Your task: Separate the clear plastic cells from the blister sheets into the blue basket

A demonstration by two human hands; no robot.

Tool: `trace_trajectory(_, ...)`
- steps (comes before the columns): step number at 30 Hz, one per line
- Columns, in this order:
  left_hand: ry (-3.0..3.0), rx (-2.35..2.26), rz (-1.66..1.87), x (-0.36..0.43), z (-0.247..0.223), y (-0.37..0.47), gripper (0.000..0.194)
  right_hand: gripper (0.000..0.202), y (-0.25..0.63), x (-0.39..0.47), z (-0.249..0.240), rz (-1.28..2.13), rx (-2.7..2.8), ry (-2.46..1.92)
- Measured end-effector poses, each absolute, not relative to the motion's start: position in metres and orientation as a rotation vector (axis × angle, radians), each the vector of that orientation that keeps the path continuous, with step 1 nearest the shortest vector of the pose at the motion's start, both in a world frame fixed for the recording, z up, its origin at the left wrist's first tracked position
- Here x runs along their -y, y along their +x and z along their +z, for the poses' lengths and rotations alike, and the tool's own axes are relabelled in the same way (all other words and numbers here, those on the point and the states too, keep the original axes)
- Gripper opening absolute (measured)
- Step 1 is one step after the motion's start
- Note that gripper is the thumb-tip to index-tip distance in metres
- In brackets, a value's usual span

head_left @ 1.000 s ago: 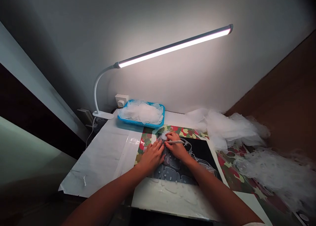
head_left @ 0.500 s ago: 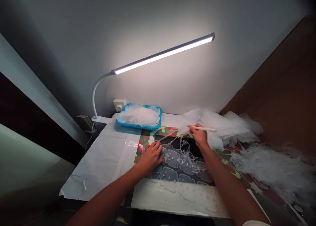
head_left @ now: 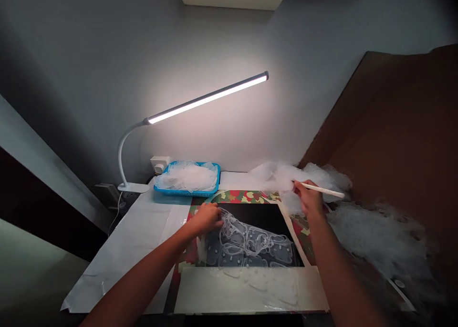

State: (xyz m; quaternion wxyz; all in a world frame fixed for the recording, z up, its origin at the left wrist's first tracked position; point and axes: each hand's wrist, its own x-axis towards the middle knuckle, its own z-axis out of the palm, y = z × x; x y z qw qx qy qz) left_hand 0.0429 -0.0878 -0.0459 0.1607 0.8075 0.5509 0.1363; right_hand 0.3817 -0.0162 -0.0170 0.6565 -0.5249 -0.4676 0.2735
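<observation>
My left hand is closed, fingers curled at the upper left corner of a translucent plastic sheet with moulded, rounded-square shapes. Thin clear strands lie tangled over this sheet, some running up to those fingers. The sheet rests on a dark panel, whose bare upper part shows. My right hand grips a slim white pen-like stick, its rear end pointing right. Its fingertips are at a heap of translucent film pieces; whether they also hold film is hidden.
A blue basket full of similar film stands at the back left. The lamp arches above it. Tangled clear scrap spreads at the right, beside a brown board. White sheeting covers the table's left side.
My right hand has moved right with the stick, to the film heap. Strands that stretched up toward it now lie on the sheet. My left hand's fingers have curled in. The view has shifted.
</observation>
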Motion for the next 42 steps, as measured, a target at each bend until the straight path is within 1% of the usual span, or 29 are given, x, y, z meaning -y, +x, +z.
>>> trace_trajectory(2,2.183,-1.549,0.501,0.075,-0.034,0.047,0.033,0.049,0.365,0.033,-0.013,0.816,1.071,-1.105)
trace_trajectory(5,1.985,-1.405,0.688,0.068,-0.016,0.063,0.062,0.041,0.337,0.061,-0.007,1.28,1.045,-0.865)
trace_trajectory(6,1.849,-1.284,0.757,0.07,-0.011,0.069,0.067,0.038,0.329,0.07,-0.005,1.386,1.031,-0.801)
trace_trajectory(8,1.488,-0.999,0.845,0.08,-0.005,0.08,0.072,0.033,0.32,0.086,-0.002,1.505,1.013,-0.733)
trace_trajectory(11,1.097,-0.748,0.835,0.101,-0.004,0.091,0.067,0.029,0.315,0.101,0.0,1.601,0.997,-0.702)
trace_trajectory(15,0.983,-0.737,0.865,0.118,-0.01,0.096,0.054,0.029,0.313,0.108,-0.005,1.641,1.007,-0.721)
trace_trajectory(18,0.953,-0.791,0.896,0.122,-0.014,0.097,0.049,0.034,0.312,0.11,-0.009,1.622,1.042,-0.802)
trace_trajectory(22,0.914,-0.854,0.876,0.124,-0.018,0.098,0.05,0.04,0.31,0.114,-0.011,1.547,1.113,-0.928)
trace_trajectory(26,0.929,-0.857,0.867,0.127,-0.024,0.101,0.047,0.039,0.308,0.119,-0.009,1.483,1.144,-0.962)
trace_trajectory(30,1.142,-0.879,0.924,0.123,-0.022,0.1,0.038,0.036,0.311,0.121,-0.012,1.485,1.188,-0.94)
trace_trajectory(32,1.294,-0.985,0.985,0.108,-0.01,0.09,0.036,0.032,0.319,0.123,-0.018,1.443,1.244,-0.961)
trace_trajectory(34,1.463,-1.211,1.054,0.083,0.011,0.069,0.033,0.031,0.331,0.126,-0.027,1.395,1.294,-1.031)
trace_trajectory(35,1.559,-1.404,1.071,0.068,0.023,0.056,0.031,0.031,0.339,0.128,-0.033,1.384,1.31,-1.075)
trace_trajectory(37,1.594,-1.604,1.099,0.034,0.048,0.025,0.026,0.031,0.352,0.135,-0.045,1.405,1.336,-1.14)
trace_trajectory(39,1.603,-1.764,1.053,0.002,0.067,-0.005,0.025,0.033,0.362,0.144,-0.058,1.461,1.344,-1.184)
trace_trajectory(42,1.605,-2.043,0.807,-0.031,0.076,-0.037,0.019,0.036,0.367,0.156,-0.073,1.585,1.341,-1.21)
